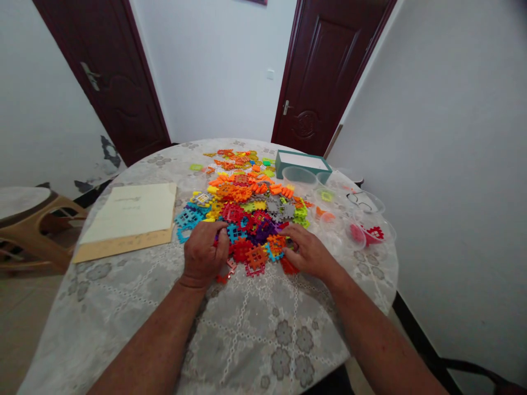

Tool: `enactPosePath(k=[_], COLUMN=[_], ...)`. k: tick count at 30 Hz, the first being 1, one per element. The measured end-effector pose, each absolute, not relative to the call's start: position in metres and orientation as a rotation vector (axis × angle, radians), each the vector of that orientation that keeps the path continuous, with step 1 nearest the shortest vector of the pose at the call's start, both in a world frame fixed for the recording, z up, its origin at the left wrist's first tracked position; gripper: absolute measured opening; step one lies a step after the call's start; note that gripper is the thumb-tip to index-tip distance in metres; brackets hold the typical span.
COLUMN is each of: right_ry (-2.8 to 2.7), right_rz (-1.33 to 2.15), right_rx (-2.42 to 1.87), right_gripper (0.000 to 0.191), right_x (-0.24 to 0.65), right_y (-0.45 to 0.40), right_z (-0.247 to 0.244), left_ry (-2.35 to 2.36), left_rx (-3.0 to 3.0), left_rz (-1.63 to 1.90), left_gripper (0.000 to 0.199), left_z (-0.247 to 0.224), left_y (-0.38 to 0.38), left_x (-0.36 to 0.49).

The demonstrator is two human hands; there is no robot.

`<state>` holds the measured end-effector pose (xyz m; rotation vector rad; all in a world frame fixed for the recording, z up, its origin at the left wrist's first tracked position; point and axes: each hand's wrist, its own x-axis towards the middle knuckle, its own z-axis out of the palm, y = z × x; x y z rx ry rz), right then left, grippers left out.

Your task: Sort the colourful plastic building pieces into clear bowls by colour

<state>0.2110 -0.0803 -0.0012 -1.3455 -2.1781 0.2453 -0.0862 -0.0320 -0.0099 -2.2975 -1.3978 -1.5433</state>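
A heap of colourful interlocking plastic building pieces [256, 257] lies on the table in front of me. At its left edge my left hand [206, 249] is closed, with a bit of a purple building piece [216, 238] showing between thumb and forefinger. The rest of that piece is hidden. My right hand [307, 249] rests at the right edge of the heap, thumb and forefinger apart. Its fingertips touch the pieces close to an orange and light-blue building piece [275, 247]. A red building piece [289, 266] lies below the right thumb.
The round table has a patterned cloth [242, 329]. Paper sheets [132, 211] lie at the left. A green box [302, 160] stands at the back right. Clear plastic tubs [300, 176] are near it, with red pieces [374, 235] at the right. A stool [37, 230] stands left.
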Motion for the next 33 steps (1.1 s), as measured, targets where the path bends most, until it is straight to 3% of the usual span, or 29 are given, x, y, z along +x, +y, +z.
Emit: enactPosePath(k=[3, 7, 13, 21, 25, 30, 33], right_ry=[-2.243, -2.181, -1.847, -1.124, -1.077, -1.242, -1.343], right_rz=[0.272, 0.279, 0.247, 1.094, 1.217, 1.228, 1.242], right_rx=[-1.396, -1.391, -1.483, -1.355, -1.285, -1.270, -1.254], right_gripper=[0.042, 0.030, 0.023, 0.033, 0.034, 0.034, 0.035], right_x=[0.210, 0.210, 0.212, 0.200, 0.193, 0.187, 0.181], right_y=[-0.081, -0.075, -0.067, -0.066, -0.069, -0.075, -0.079], right_z=[-0.003, -0.010, -0.017, -0.023, -0.025, -0.020, -0.017], left_ry=[-1.428, -1.386, -1.262, -1.217, -1.315, -1.590, -1.734], left_rx=[-2.323, -2.342, -2.356, -2.527, -2.707, -3.013, -3.197], left_rz=[-1.543, -1.563, -1.565, -1.599, -1.623, -1.546, -1.467], left_gripper=[0.018, 0.017, 0.016, 0.016, 0.024, 0.048, 0.048], left_z=[-0.008, -0.005, -0.001, 0.001, 0.004, 0.008, 0.013], left_y=[-0.035, -0.041, -0.048, -0.052, -0.058, -0.062, -0.062], left_x=[-0.086, -0.085, -0.082, -0.076, -0.067, -0.053, -0.047])
